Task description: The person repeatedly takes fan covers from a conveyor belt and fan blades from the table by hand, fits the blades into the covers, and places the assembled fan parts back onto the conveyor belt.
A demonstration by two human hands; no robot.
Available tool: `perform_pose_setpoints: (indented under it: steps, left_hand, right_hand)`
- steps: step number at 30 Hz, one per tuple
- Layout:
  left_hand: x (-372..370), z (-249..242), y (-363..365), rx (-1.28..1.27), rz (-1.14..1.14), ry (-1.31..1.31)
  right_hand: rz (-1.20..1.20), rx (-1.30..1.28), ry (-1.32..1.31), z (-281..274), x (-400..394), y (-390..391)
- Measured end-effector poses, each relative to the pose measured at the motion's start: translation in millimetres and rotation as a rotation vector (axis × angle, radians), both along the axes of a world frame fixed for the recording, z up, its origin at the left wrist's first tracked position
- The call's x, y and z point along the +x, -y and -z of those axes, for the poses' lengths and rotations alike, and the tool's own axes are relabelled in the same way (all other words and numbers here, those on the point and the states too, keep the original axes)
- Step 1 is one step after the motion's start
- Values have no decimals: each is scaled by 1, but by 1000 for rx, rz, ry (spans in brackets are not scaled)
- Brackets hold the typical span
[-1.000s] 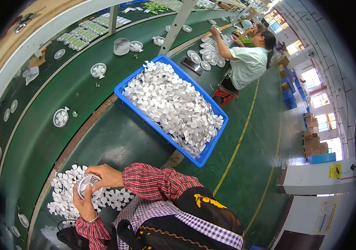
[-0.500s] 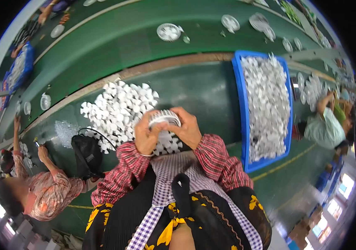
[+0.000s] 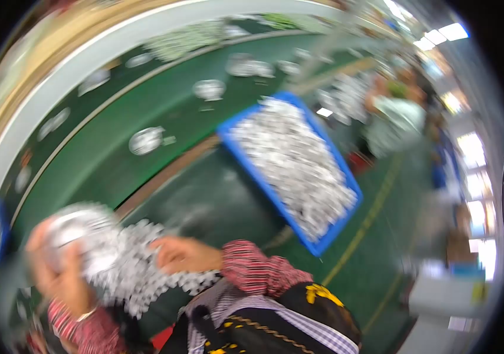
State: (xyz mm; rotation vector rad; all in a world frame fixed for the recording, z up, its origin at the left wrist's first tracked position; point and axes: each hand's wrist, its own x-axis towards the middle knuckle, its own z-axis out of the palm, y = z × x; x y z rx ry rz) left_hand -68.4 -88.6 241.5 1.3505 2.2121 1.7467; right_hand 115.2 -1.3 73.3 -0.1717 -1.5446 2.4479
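Note:
My left hand is closed around a white round slatted fan guard, held up at the left; motion blurs it. Beneath and beside the guard lies a pile of small white fan blades on the dark green table. At the right edge of that pile is my right hand, its fingers curled together over the blades. Blur and the fingers themselves hide what, if anything, is pinched there.
A blue tray heaped with white fan blades stands right of the table's middle. Beyond runs a green conveyor belt carrying white fan parts. A person in a pale green top works at the far right, beside a floor walkway.
My view has swung to the right. Both hands were together on the fan guard; now the left alone holds it, and the right has let go and moved to the blade pile.

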Motion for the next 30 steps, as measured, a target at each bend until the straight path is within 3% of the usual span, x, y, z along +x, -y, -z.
perform_pose_setpoints:
  steps: [3, 6, 8, 9, 11, 12, 14, 18, 21, 23, 25, 26, 29, 30]
  left_hand:
    - [-62, -8, 2, 227, 132, 288]
    - [-59, -14, -13, 215, 115, 322]
    - [-44, 0, -27, 115, 294, 435]
    - [-34, 12, -35, 49, 268, 368]
    - [-26, 48, -56, -150, 206, 462]
    - [-45, 92, -66, -177, 286, 539]
    - [-57, 148, -91, -297, 225, 833]
    - [-96, 261, -133, -120, 11, 1261]
    - [-123, 301, -163, -58, -167, 1359]
    - [-147, 321, -178, 46, -64, 1457]
    - [-158, 321, -187, -143, -44, 1245]
    - [-163, 332, -188, -156, -41, 1263]
    - [-206, 367, -178, -660, -233, 711]
    - [-192, 361, -165, -581, -245, 705]
  right_hand:
    - [90, 165, 103, 9, 13, 8]
    - [112, 118, 242, 47, 30, 13]
    - [104, 79, 324, 64, 41, 17]
    - [186, 35, 335, 87, 43, 25]
    - [137, -6, 407, 114, 53, 27]
    - [154, -51, 461, 113, 57, 27]
    - [148, -64, 521, 125, 63, 26]
    - [169, -39, 596, 129, 69, 18]
    - [203, -76, 618, 127, 71, 10]
    - [239, -100, 624, 131, 72, 5]
    - [267, -97, 638, 134, 71, -1]
    - [275, -104, 634, 137, 71, -1]
    - [292, -33, 591, 148, 75, -4]
    - [314, 2, 539, 154, 80, -4]
